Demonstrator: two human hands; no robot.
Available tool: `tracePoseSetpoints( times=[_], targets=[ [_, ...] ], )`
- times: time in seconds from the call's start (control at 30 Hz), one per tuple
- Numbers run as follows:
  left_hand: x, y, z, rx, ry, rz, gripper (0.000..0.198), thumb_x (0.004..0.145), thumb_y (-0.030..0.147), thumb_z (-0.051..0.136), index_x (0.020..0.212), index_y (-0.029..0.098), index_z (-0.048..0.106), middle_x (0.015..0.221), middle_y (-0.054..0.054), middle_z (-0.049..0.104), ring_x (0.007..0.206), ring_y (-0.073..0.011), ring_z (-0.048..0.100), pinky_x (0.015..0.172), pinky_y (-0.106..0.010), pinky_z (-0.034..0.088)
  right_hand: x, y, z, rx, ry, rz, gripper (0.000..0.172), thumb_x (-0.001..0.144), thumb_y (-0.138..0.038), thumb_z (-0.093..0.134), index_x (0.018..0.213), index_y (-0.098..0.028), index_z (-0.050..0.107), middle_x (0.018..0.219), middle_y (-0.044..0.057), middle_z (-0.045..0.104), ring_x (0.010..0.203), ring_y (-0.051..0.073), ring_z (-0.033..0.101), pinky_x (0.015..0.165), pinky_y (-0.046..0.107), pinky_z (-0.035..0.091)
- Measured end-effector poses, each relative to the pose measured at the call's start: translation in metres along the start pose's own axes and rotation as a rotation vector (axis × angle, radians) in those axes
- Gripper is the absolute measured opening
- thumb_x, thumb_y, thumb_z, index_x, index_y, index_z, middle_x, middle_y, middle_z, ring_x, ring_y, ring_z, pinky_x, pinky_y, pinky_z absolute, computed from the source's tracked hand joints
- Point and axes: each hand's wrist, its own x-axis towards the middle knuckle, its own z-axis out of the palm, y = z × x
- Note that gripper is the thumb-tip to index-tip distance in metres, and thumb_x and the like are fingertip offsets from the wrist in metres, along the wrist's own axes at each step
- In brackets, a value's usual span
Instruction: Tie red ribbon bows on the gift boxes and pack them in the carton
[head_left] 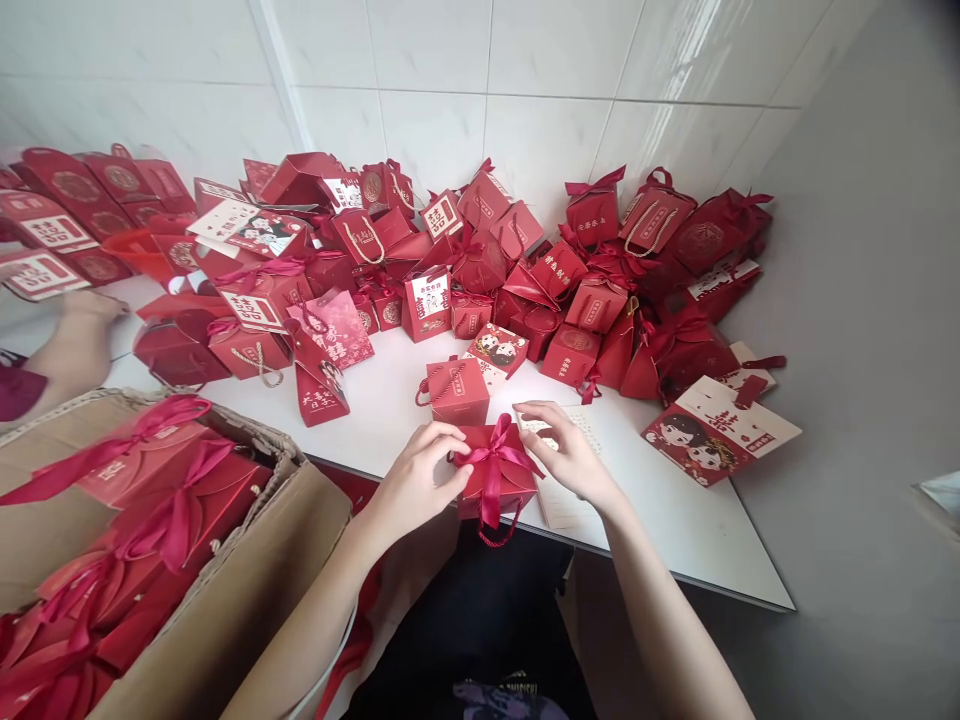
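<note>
A small red gift box (501, 485) with a pink ribbon bow on top sits at the near edge of the white table (675, 520). My left hand (416, 478) curls against its left side, fingers touching the box top near the bow. On the right of the box, my right hand (564, 448) has its fingers bent and its fingertips at the ribbon. A red cord handle hangs below the box. Under my right hand lies a sheet of white paper (562, 505) with writing.
Many red gift boxes and bags (480, 260) are heaped across the table against the white tiled wall. A cardboard carton (225, 600) at lower left holds several ribboned red boxes. A flat printed box (716, 432) lies at right. Another person's arm (71, 350) shows at far left.
</note>
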Motion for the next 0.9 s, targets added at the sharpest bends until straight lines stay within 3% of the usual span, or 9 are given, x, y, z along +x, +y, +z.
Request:
tracePoseSetpoints(
  times=[0.1,0.17,0.23,0.3,0.37,0.5,0.63,0.8,0.9],
  targets=[
    [-0.003,-0.002,0.003,-0.024,0.109,-0.037,0.009,0.085,0.019,0.047,0.089,0.019,0.055,0.098,-0.006,0.055,0.092,-0.0165,0.055,0.08,-0.031,0.047,-0.004,-0.005,-0.005,-0.055,-0.069,0.114,0.036,0.084,-0.043,0.052,0.113,-0.021,0.051,0.107,0.008,0.056,0.089,0.02,0.057,0.072,0.032,0.048],
    [-0.007,0.002,0.003,-0.007,0.186,-0.011,0.016,0.082,0.017,0.048,0.097,0.018,0.054,0.1,-0.008,0.052,0.095,-0.0185,0.053,0.08,-0.033,0.048,-0.01,-0.004,-0.008,-0.118,-0.117,0.244,0.036,0.083,-0.05,0.053,0.102,-0.019,0.053,0.092,0.006,0.06,0.077,0.019,0.058,0.068,0.032,0.046],
    [-0.012,0.009,0.004,0.043,0.135,0.107,0.027,0.075,0.016,0.053,0.102,0.018,0.054,0.108,-0.01,0.05,0.105,-0.0233,0.049,0.088,-0.039,0.045,-0.017,-0.001,-0.008,-0.158,-0.189,0.335,0.039,0.084,-0.057,0.048,0.077,-0.019,0.053,0.07,0.001,0.057,0.064,0.017,0.054,0.062,0.03,0.042],
    [-0.015,0.015,0.005,0.107,-0.008,0.237,0.032,0.071,0.015,0.057,0.103,0.019,0.057,0.117,-0.01,0.049,0.114,-0.0273,0.042,0.096,-0.044,0.039,-0.022,0.003,-0.005,-0.11,-0.22,0.359,0.047,0.083,-0.061,0.044,0.06,-0.019,0.044,0.057,-0.001,0.048,0.056,0.015,0.047,0.056,0.028,0.037],
    [-0.014,0.018,0.01,0.155,-0.064,0.299,0.025,0.075,0.015,0.057,0.1,0.02,0.059,0.118,-0.008,0.052,0.115,-0.0261,0.043,0.097,-0.044,0.037,-0.024,0.004,0.001,-0.005,-0.187,0.343,0.049,0.081,-0.062,0.046,0.056,-0.02,0.041,0.054,-0.003,0.044,0.053,0.013,0.043,0.054,0.027,0.035],
    [-0.011,0.013,0.021,0.131,0.061,0.305,0.008,0.084,0.016,0.054,0.083,0.019,0.061,0.104,-0.005,0.06,0.105,-0.0207,0.05,0.091,-0.038,0.041,-0.023,0.003,0.01,0.165,-0.059,0.315,0.046,0.076,-0.06,0.055,0.055,-0.019,0.047,0.056,-0.001,0.051,0.056,0.015,0.047,0.058,0.028,0.038],
    [-0.013,-0.008,0.018,-0.141,0.282,0.091,0.015,0.085,0.022,0.054,0.072,0.019,0.059,0.093,-0.005,0.06,0.103,-0.0203,0.053,0.087,-0.034,0.043,-0.032,0.017,-0.003,0.251,0.128,0.368,0.039,0.073,-0.054,0.062,0.057,-0.02,0.053,0.061,0.001,0.058,0.06,0.017,0.055,0.062,0.03,0.044],
    [-0.011,-0.041,-0.015,-0.803,0.846,-0.397,0.027,0.074,0.042,0.066,0.072,0.018,0.054,0.073,0.0,0.056,0.072,-0.0125,0.055,0.066,-0.024,0.046,-0.046,0.042,-0.051,0.464,0.604,0.406,0.035,0.063,-0.046,0.074,0.056,-0.02,0.053,0.061,-0.001,0.055,0.061,0.014,0.056,0.057,0.025,0.048],
    [0.006,-0.038,-0.034,-1.052,0.841,-0.404,0.034,0.063,0.04,0.076,0.069,0.017,0.051,0.07,0.002,0.056,0.065,-0.0099,0.053,0.057,-0.02,0.044,-0.036,0.029,-0.071,0.67,0.615,0.35,0.03,0.057,-0.043,0.08,0.064,-0.02,0.062,0.077,0.003,0.063,0.079,0.019,0.061,0.064,0.026,0.052]
  ],
)
